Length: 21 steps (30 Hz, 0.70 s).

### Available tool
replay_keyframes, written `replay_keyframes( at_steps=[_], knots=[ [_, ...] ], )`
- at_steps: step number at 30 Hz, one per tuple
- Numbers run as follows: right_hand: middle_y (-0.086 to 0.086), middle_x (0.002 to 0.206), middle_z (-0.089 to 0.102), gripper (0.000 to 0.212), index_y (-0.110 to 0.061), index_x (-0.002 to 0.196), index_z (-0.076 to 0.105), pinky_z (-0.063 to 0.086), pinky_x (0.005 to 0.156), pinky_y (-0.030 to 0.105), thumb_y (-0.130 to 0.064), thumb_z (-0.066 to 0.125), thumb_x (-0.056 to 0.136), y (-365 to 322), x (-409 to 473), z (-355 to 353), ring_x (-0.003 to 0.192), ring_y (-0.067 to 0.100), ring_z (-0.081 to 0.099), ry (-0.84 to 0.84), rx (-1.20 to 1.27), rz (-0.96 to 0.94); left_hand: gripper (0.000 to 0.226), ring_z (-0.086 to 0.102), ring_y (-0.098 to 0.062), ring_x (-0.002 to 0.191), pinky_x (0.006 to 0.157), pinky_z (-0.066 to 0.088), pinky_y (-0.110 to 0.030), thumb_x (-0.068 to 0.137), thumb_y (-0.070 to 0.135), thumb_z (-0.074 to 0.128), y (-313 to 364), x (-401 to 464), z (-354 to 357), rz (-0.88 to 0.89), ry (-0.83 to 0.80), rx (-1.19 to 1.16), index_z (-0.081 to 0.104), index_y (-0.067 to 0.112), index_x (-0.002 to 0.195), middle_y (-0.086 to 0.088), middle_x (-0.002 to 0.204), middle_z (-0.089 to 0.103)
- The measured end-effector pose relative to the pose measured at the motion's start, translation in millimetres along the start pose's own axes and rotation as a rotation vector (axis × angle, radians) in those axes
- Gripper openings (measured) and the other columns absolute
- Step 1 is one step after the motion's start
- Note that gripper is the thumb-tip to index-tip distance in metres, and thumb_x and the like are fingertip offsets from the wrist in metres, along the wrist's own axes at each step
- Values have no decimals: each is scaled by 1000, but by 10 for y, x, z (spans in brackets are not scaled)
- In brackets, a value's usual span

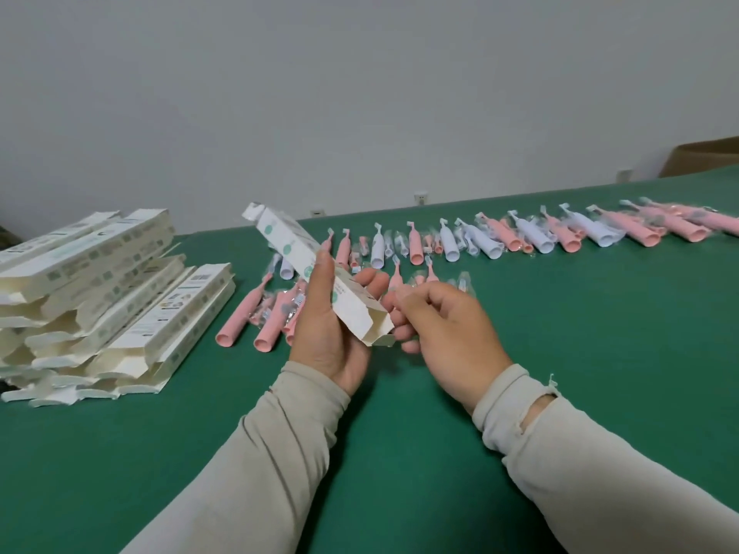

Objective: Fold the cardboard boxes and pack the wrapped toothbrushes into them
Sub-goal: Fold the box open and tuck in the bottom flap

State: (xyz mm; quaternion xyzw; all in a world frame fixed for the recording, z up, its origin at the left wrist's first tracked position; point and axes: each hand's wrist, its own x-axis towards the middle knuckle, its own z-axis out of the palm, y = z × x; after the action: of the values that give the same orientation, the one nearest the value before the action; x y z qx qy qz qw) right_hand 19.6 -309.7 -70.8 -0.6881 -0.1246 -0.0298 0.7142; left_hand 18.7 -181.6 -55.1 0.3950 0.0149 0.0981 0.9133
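My left hand (332, 325) grips a long white cardboard box (296, 249) with pale green dots, held slanted above the green table (400, 453). Its near end is open, with flaps showing by my fingers. My right hand (444, 329) has curled fingers at that open end, touching the flap (386, 338); the frame does not show whether it pinches it. Behind the hands, several wrapped pink toothbrushes (228, 333) lie on the table. A long row of pink and white wrapped toothbrushes (532, 235) runs off to the right.
A stack of flat and half-folded white boxes (104, 297) sits at the left of the table. A brown carton (704, 157) stands at the far right edge. A white wall with sockets runs behind the table.
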Motion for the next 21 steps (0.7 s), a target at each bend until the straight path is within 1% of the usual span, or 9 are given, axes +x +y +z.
replay_keyframes(
  at_steps=[2, 5, 8, 10, 12, 14, 16, 18, 21],
  knots=[
    [-7, 74, 73, 19, -19, 80, 69, 50, 65, 23, -24, 60, 96, 1, -16, 8, 64, 3, 66, -24, -18, -19, 59, 66, -13, 105, 79, 58, -30, 95, 56, 48, 28, 0, -11, -2, 26, 10, 52, 19, 142, -1, 132, 64],
    [-8, 76, 74, 17, -19, 78, 69, 51, 69, 27, -20, 62, 93, -11, -23, 19, 67, 2, 66, -36, -29, -48, 59, 71, -13, 102, 75, 59, -30, 96, 58, 48, 31, -1, -23, -28, 41, -21, 57, 10, 130, -8, 121, 71],
    [-8, 72, 70, 11, -20, 80, 69, 49, 67, 25, -31, 68, 80, -29, -56, 26, 65, 5, 59, -88, -19, -103, 66, 72, -12, 96, 75, 59, -32, 88, 57, 55, 6, -3, -2, -3, 46, -16, 52, 18, 141, -9, 130, 65],
    [-12, 73, 66, 26, -21, 86, 67, 47, 64, 17, -41, 71, 71, -12, -88, 50, 66, 3, 55, -130, -26, -149, 77, 70, -16, 104, 86, 58, -38, 80, 59, 62, -23, 1, 1, -11, 48, -10, 48, 21, 146, -11, 134, 60],
    [-18, 74, 64, 29, -23, 89, 63, 46, 63, 14, -40, 73, 69, 11, -107, 82, 65, -1, 53, -116, -78, -176, 85, 66, -20, 114, 94, 55, -45, 75, 63, 66, -49, 20, -22, -33, 47, -8, 47, 21, 146, -12, 130, 62],
    [-20, 74, 63, 23, -25, 87, 60, 46, 62, 15, -35, 73, 71, 25, -105, 101, 63, -1, 52, -63, -130, -185, 88, 66, -22, 116, 100, 51, -48, 73, 63, 67, -70, 36, -37, -29, 42, 1, 46, 21, 147, -11, 128, 62],
    [-18, 71, 63, 19, -24, 83, 60, 48, 61, 15, -31, 74, 73, 29, -96, 104, 60, -1, 51, -27, -133, -195, 88, 64, -26, 119, 105, 47, -52, 74, 63, 66, -86, 49, -50, -47, 43, -2, 48, 12, 144, -14, 125, 64],
    [-17, 68, 62, 17, -23, 79, 59, 47, 58, 15, -29, 74, 73, 28, -90, 103, 57, -1, 50, 0, -129, -199, 87, 64, -30, 119, 103, 49, -53, 76, 63, 65, -105, 39, -47, -80, 40, -7, 51, 3, 138, -17, 117, 67],
    [-22, 71, 64, 16, -23, 70, 59, 46, 60, 15, -29, 74, 71, 20, -106, 118, 59, -4, 55, 60, -127, -201, 87, 63, -31, 118, 95, 54, -49, 77, 59, 67, -167, -9, -39, -102, -14, -8, 49, 2, 140, -19, 115, 64]
  ],
)
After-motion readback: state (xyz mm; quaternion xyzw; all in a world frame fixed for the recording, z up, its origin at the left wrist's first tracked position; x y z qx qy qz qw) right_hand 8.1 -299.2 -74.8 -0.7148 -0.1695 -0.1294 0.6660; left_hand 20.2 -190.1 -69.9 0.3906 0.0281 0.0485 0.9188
